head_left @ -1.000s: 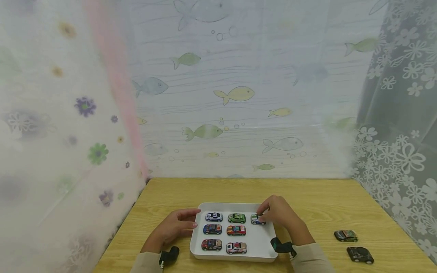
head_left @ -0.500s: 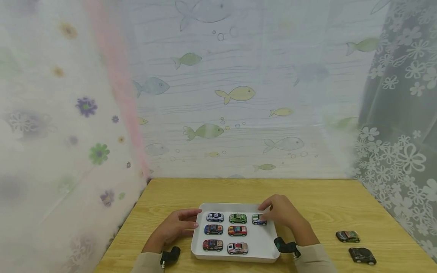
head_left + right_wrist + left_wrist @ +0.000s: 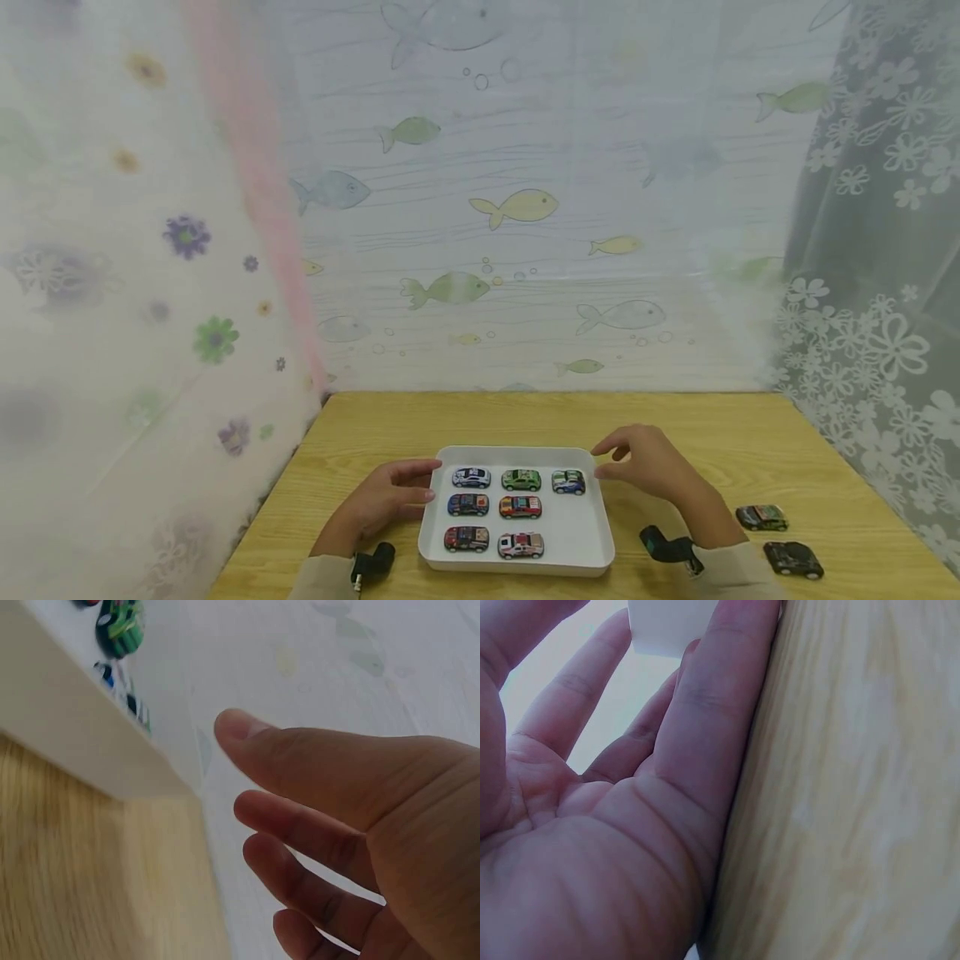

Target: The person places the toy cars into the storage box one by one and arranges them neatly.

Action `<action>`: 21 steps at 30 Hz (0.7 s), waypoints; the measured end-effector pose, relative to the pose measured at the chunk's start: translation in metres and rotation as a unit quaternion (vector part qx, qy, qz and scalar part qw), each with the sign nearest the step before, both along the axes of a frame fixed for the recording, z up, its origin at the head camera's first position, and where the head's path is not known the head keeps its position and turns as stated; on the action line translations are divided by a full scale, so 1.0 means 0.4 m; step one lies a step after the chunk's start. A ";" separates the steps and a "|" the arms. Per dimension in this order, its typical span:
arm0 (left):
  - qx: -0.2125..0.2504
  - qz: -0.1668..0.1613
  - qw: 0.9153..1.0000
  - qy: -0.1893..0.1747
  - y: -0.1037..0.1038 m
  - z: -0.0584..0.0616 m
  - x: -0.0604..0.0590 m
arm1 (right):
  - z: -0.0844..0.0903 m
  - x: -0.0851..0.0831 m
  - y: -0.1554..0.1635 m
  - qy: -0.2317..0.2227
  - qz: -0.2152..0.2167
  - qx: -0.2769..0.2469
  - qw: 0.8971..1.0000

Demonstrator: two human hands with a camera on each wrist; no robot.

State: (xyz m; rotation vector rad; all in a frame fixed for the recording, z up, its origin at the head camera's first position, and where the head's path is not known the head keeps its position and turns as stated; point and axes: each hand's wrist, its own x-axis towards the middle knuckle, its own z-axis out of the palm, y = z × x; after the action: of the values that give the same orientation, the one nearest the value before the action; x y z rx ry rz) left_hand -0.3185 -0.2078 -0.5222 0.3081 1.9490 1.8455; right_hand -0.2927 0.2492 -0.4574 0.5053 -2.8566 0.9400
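A white tray (image 3: 573, 533) holds several toy cars in rows. At its far right sits a white, green and blue toy car (image 3: 568, 482), beside a green toy car (image 3: 521, 479). My left hand (image 3: 382, 500) touches the tray's left edge with loosely spread fingers; in the left wrist view the palm (image 3: 592, 877) is bare and the hand's side rests on the table. Just outside the tray's far right corner, my right hand (image 3: 652, 462) hovers with nothing in it. Its thumb and fingers are apart in the right wrist view, near the tray wall (image 3: 75, 697).
Two more toy cars lie on the wooden table (image 3: 675, 417) at the right: a dark green patterned one (image 3: 762, 517) and a black one (image 3: 793, 559). Fish-printed curtains (image 3: 525, 250) hang behind the table, and flowered ones at both sides.
My right hand has let go of the white, green and blue toy car and moved right, out over the tray's edge. The left hand has stayed at the tray.
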 end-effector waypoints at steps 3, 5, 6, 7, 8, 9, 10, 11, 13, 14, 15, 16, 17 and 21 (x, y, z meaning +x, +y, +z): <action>0.001 0.001 1.000 -0.002 -0.002 -0.003 -0.001 | -0.001 0.013 0.030 0.002 0.006 0.004 1.000; 0.000 0.003 1.000 -0.001 -0.002 -0.003 -0.001 | -0.001 0.023 0.052 -0.003 0.005 0.009 1.000; 0.000 0.005 1.000 -0.002 -0.003 -0.003 -0.002 | -0.001 0.028 0.063 -0.005 0.003 0.012 1.000; -0.001 0.007 1.000 -0.004 -0.004 -0.003 -0.002 | 0.000 0.033 0.074 -0.010 0.002 0.013 1.000; -0.002 0.008 1.000 -0.004 -0.005 -0.003 -0.003 | 0.001 0.038 0.086 -0.012 0.001 0.016 1.000; -0.004 0.008 1.000 -0.002 -0.006 -0.002 -0.003 | 0.001 0.042 0.099 -0.015 -0.002 0.020 1.000; -0.005 0.007 1.000 -0.001 -0.007 -0.002 -0.004 | 0.000 0.047 0.112 -0.017 -0.002 0.022 1.000; -0.005 0.007 1.000 -0.001 -0.007 -0.002 -0.004 | 0.000 0.052 0.125 -0.019 -0.007 0.025 0.999; -0.007 0.007 1.000 0.000 -0.008 -0.002 -0.006 | -0.002 0.059 0.153 -0.021 -0.013 0.030 0.999; -0.006 0.007 1.000 0.001 -0.008 -0.002 -0.006 | -0.004 0.063 0.168 -0.020 -0.015 0.035 0.999; -0.005 0.007 1.000 0.000 -0.008 -0.002 -0.007 | -0.005 0.067 0.182 -0.020 -0.018 0.039 0.999; -0.004 0.007 1.000 -0.001 -0.008 -0.003 -0.008 | -0.006 0.071 0.197 -0.018 -0.019 0.042 0.999; -0.002 0.007 1.000 -0.003 -0.007 -0.004 -0.009 | -0.008 0.075 0.211 -0.016 -0.023 0.047 0.999; 0.006 0.003 1.000 -0.007 -0.005 -0.009 -0.011 | -0.016 0.094 0.271 -0.015 -0.027 0.056 0.998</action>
State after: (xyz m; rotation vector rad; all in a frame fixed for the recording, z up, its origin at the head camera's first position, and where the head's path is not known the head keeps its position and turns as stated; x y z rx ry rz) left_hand -0.3227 -0.2098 -0.5259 0.2920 1.9330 1.8586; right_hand -0.2550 0.3575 -0.4636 0.4261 -2.9465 0.7893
